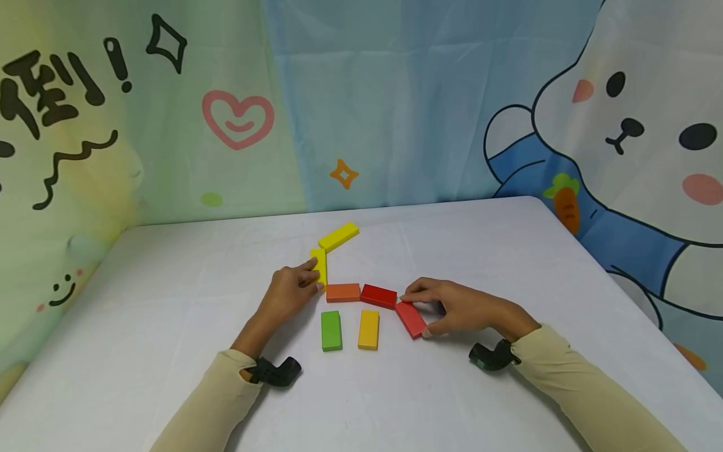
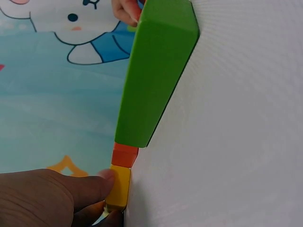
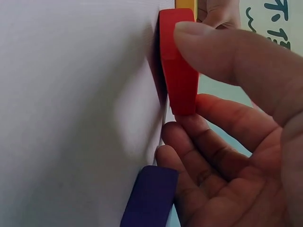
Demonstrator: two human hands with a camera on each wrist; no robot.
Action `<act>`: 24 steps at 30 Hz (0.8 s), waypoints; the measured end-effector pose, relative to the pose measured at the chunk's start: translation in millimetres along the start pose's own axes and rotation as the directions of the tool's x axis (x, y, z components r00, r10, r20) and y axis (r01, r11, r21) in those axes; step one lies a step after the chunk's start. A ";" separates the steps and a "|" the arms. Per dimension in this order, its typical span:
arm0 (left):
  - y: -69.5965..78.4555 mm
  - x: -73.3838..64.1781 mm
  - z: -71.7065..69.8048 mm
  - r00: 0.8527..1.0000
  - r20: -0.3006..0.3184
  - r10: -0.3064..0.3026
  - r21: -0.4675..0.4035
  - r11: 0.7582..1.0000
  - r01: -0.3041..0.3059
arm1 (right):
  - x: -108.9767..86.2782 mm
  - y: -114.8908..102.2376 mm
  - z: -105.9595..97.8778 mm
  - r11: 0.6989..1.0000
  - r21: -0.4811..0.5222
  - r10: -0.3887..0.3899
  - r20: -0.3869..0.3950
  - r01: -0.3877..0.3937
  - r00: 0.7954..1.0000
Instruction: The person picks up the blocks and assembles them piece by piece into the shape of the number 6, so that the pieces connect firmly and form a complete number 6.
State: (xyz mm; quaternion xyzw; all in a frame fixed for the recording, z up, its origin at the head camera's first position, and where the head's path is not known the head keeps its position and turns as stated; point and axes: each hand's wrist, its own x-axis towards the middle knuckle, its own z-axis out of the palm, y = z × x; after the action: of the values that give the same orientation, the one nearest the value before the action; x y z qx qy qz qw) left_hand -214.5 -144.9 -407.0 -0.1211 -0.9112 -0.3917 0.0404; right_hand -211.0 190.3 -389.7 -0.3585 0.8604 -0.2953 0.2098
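Observation:
Wooden-looking blocks lie on a white table. My left hand [image 1: 287, 292] pinches an upright-lying yellow block [image 1: 321, 262] at the left end of a bent row, thumb at its near end. A second yellow block [image 1: 339, 236] slants away from its far end. Rightward along the row come an orange block [image 1: 342, 293] and a dark red block [image 1: 379, 296]. At the row's right end, my right hand [image 1: 460, 306] holds a lighter red block [image 1: 411, 319] between thumb and fingers. Under that palm sits a dark purple block [image 3: 150, 196], mostly hidden in the head view.
Nearer me, a green block [image 1: 331, 331] and an amber block [image 1: 368, 329] lie side by side below the row. The white tabletop [image 1: 169, 314] extends around them. A printed cloth [image 1: 395, 100] hangs behind the table's far edge.

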 end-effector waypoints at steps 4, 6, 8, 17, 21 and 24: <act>-0.3 0.0 -0.1 1.000 -0.001 0.003 0.001 1.000 -0.003 | -0.2 0.6 0.2 1.000 0.005 0.007 0.007 -0.007 1.000; -0.2 0.0 -0.1 1.000 0.000 0.004 0.002 1.000 -0.004 | -0.2 0.6 0.3 1.000 0.012 0.010 0.009 -0.010 1.000; -0.2 0.1 0.1 1.000 0.001 0.002 0.004 1.000 -0.002 | -0.2 0.3 0.4 1.000 0.015 0.010 0.008 -0.010 1.000; 0.1 0.1 0.3 1.000 -0.001 0.002 0.000 1.000 -0.002 | -1.6 -1.9 0.7 1.000 0.002 -0.001 0.005 0.001 1.000; 0.2 0.1 0.2 1.000 0.001 0.002 -0.002 1.000 -0.002 | -2.5 -1.7 0.8 1.000 -0.008 -0.002 0.004 0.002 1.000; 0.5 0.1 0.0 1.000 0.001 0.003 -0.004 1.000 -0.003 | -3.1 -1.2 1.1 1.000 -0.017 0.000 0.001 0.000 1.000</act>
State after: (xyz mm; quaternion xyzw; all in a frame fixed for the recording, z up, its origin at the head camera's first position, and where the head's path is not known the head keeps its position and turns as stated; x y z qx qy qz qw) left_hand -214.5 -144.5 -406.6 -0.1225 -0.9103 -0.3933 0.0401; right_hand -207.8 191.6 -389.3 -0.3602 0.8627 -0.2880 0.2073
